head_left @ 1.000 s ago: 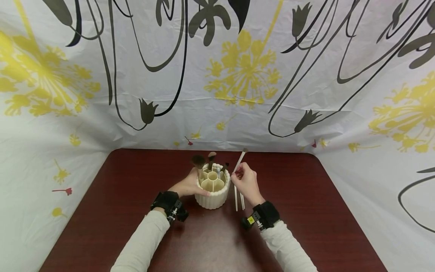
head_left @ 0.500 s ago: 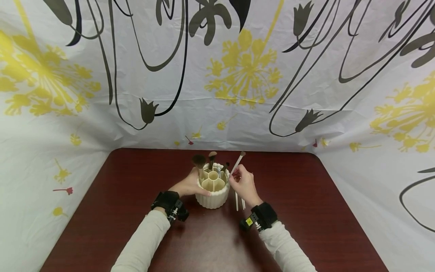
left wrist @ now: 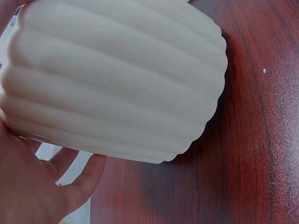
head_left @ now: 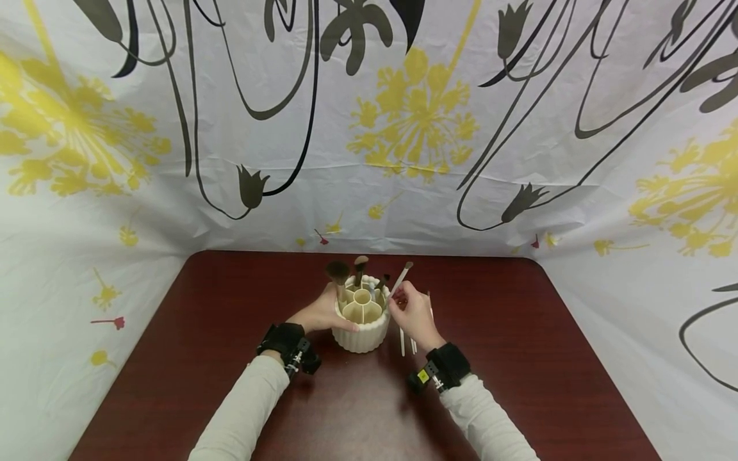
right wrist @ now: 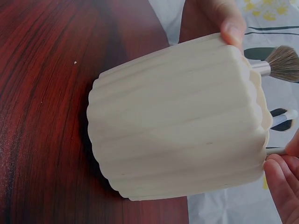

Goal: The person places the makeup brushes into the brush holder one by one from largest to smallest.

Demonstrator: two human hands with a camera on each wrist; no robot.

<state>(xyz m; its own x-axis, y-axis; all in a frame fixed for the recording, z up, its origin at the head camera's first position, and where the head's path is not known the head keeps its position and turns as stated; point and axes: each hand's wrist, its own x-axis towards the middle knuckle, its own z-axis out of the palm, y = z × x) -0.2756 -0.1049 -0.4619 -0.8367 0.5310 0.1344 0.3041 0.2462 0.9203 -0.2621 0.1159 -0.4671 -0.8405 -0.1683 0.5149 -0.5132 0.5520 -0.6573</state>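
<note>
A cream fluted brush holder [head_left: 362, 339] with several compartments stands upright on the table. My left hand [head_left: 319, 312] grips its left side, thumb at the front near the rim. At the holder's right rim my right hand [head_left: 415, 314] pinches a slim makeup brush [head_left: 401, 275] with a pale handle, bristles up and tilted right. In the right wrist view its handle [right wrist: 275, 151] meets the rim beside the fingertips; how deep the lower end goes is hidden. A large fluffy brush [head_left: 337, 270] and a few smaller brushes [head_left: 360, 266] stand in the left and back compartments.
Several pale brush handles [head_left: 402, 342] lie on the dark red table [head_left: 248, 282] to the right of the holder, partly under my right hand. A white patterned cloth [head_left: 323, 218] hangs behind and beside the table.
My right hand has moved left to the holder's rim with the brush, and the brush has come down a little. The left hand and the holder stay in place.
</note>
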